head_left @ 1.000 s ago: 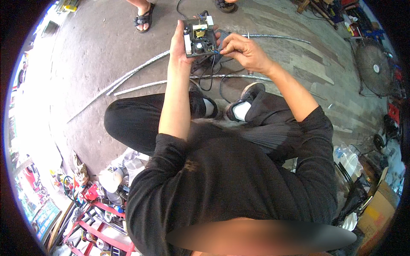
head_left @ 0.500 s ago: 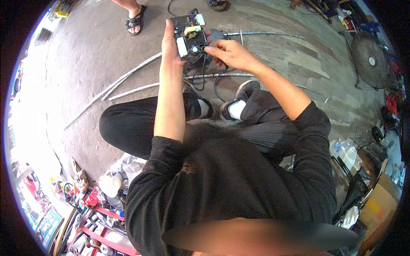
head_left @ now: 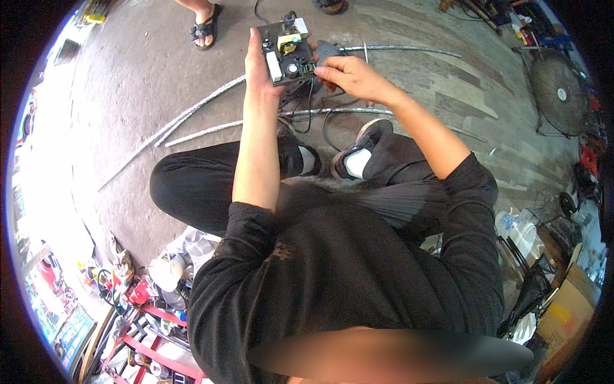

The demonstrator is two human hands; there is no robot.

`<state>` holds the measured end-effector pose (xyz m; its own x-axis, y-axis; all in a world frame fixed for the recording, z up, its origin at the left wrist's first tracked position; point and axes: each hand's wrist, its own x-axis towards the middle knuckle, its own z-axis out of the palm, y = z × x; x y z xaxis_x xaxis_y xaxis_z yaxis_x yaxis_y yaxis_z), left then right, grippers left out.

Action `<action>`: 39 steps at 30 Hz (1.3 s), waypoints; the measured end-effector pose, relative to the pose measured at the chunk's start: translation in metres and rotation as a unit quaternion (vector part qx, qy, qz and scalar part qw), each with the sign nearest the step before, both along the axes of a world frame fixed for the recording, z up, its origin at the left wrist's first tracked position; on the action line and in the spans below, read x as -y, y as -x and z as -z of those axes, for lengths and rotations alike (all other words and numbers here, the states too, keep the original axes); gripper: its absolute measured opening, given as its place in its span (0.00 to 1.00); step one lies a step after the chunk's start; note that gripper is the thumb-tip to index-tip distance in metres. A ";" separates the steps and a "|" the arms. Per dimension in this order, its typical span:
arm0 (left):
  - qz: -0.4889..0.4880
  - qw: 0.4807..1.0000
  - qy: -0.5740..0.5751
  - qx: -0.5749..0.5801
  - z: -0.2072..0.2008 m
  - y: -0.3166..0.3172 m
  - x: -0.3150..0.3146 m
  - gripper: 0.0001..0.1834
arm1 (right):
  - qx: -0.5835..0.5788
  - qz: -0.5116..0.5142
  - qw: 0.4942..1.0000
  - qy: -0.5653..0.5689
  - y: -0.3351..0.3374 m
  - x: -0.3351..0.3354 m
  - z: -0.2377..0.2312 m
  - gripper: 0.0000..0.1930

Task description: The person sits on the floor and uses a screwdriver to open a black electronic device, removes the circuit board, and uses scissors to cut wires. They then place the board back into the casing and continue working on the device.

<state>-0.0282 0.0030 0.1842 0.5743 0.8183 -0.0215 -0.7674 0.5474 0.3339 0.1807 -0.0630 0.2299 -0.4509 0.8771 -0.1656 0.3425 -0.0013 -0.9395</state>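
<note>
A black circuit board (head_left: pixel 284 59) lies face up in my left hand (head_left: pixel 259 75), whose thumb runs along its left edge and whose fingertips show past the far right side. It carries a yellow transformer (head_left: pixel 289 43), white blocks and a round capacitor (head_left: pixel 293 69). My right hand (head_left: pixel 352 73) is closed in a pinch, thumb and finger at the board's lower right corner beside small parts. Whatever sits between those fingertips is too small and hidden to make out. Black wires (head_left: pixel 310 99) hang below the board, and a dark grey object (head_left: pixel 329 50) lies behind my right hand.
Silvery wrapped rods (head_left: pixel 204 105) lie across the floor around my shoes. Another person's sandalled foot (head_left: pixel 204 29) stands at the far left. A fan (head_left: pixel 559 93) stands at the right. Tools and clutter (head_left: pixel 144 294) fill the lower left; a cardboard box (head_left: pixel 569 307) sits lower right.
The right hand has shifted slightly right and up, still at the board's lower right corner. The board has turned a little in my left hand. The other person's foot has barely moved in the picture.
</note>
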 end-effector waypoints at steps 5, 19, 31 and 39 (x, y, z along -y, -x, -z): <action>0.023 0.995 -0.057 0.073 -0.005 0.002 0.003 0.52 | -0.139 0.076 0.969 0.189 -0.027 -0.015 0.009 0.25; 0.027 0.994 -0.066 0.084 -0.021 -0.008 0.018 0.57 | 0.436 0.133 0.881 0.127 -0.111 0.008 0.248 0.38; -0.021 0.990 -0.056 0.126 -0.017 0.005 0.003 0.54 | 0.451 0.252 0.855 0.054 -0.090 0.008 0.233 0.27; -0.052 0.998 -0.003 0.044 -0.008 -0.005 -0.002 0.51 | 0.048 0.243 0.968 0.046 -0.047 -0.020 0.197 0.18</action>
